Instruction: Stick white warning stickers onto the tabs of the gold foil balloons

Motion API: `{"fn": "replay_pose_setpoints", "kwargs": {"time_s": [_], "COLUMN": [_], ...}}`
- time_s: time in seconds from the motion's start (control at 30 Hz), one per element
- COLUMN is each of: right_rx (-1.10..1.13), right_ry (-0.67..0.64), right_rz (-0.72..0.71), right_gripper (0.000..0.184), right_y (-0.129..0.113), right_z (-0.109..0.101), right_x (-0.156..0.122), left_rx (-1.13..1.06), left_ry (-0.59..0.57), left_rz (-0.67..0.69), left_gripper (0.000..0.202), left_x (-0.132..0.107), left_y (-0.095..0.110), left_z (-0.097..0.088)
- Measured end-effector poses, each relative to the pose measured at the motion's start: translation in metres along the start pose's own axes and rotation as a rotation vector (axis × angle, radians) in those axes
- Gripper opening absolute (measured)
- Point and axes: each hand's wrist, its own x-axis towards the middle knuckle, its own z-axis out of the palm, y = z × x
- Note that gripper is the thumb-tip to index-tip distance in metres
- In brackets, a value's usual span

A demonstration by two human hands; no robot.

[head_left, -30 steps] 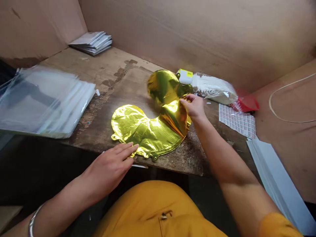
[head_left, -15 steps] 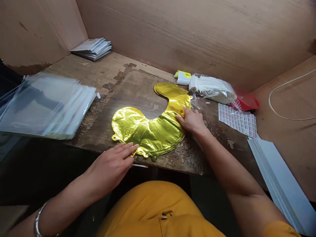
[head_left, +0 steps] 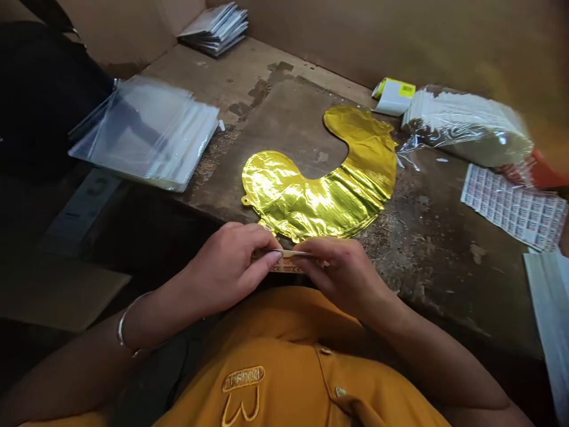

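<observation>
Clear plastic sleeves (head_left: 142, 133) lie stacked on the left of a worn counter (head_left: 293, 124), flat packets (head_left: 216, 29) piled beyond; a yellow-and-white item (head_left: 395, 98) sits beside a plastic-wrapped white bundle (head_left: 462, 121).

From where I stand the foil piece (head_left: 324, 196) gleams gold, creased with yellow glints. Right of it, a white label sheet (head_left: 513, 204) carries a grid of small reddish print. Beyond its far end, a packet (head_left: 392, 102) is white and yellow (dark bars on the yellow). In front of it, a thin strip (head_left: 288, 254) looks cream and the shirt (head_left: 288, 356) mustard-orange.
</observation>
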Motion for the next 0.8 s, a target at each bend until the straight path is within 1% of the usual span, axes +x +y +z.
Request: {"fn": "replay_pose_setpoints", "kwargs": {"time_s": [0.03, 0.1, 0.13, 0.17, 0.2, 0.3, 0.33, 0.4, 0.5, 0.57, 0.63, 0.73, 0.8], "right_rx": [0.060, 0.221, 0.313, 0.398, 0.470, 0.576, 0.574, 0.550, 0.537, 0.522, 0.488, 0.444, 0.366], "right_ry": [0.008, -0.005, -0.024, -0.043, -0.062, -0.077, -0.063, -0.043, -0.050, -0.052, -0.040, -0.052, -0.072], "right_rz": [0.082, 0.229, 0.281, 0.317, 0.339, 0.362, 0.366, 0.379, 0.390, 0.389, 0.385, 0.387, 0.371], "right_gripper": [0.015, 0.017, 0.018, 0.019, 0.022, 0.025, 0.025, 0.024, 0.021, 0.019, 0.018, 0.020, 0.021], "right_y": [0.003, 0.013, 0.018, 0.023, 0.027, 0.031, 0.031, 0.030, 0.029, 0.030, 0.030, 0.030, 0.029], "right_z": [0.006, 0.013, 0.014, 0.014, 0.014, 0.011, 0.011, 0.012, 0.018, 0.022, 0.023, 0.021, 0.017], "right_x": [0.000, 0.003, 0.004, 0.004, 0.004, 0.001, -0.001, -0.004, -0.007, -0.008, -0.010, -0.012, -0.013], "left_rx": [0.027, 0.125, 0.142, 0.098, -0.014, -0.545, -0.702, -0.926, -1.087, -1.122, -1.135, -1.113, -1.065], "left_ry": [-0.001, 0.063, 0.094, 0.100, 0.068, -0.077, -0.088, -0.059, -0.026, -0.056, -0.066, -0.009, 0.020], "left_rz": [-0.029, -0.072, -0.104, -0.157, -0.230, -0.480, -0.542, -0.609, -0.656, -0.663, -0.650, -0.639, -0.648], "left_gripper": [0.017, 0.025, 0.029, 0.031, 0.030, 0.029, 0.030, 0.032, 0.031, 0.033, 0.035, 0.030, 0.028], "left_x": [-0.002, -0.006, -0.008, -0.009, -0.009, -0.007, -0.006, -0.007, -0.010, -0.013, -0.016, -0.017, -0.016], "left_y": [-0.001, -0.007, -0.010, -0.014, -0.018, -0.028, -0.030, -0.033, -0.032, -0.029, -0.028, -0.026, -0.026], "left_z": [0.000, -0.002, -0.004, -0.006, -0.007, -0.004, 0.000, 0.011, 0.028, 0.035, 0.039, 0.041, 0.040]}}
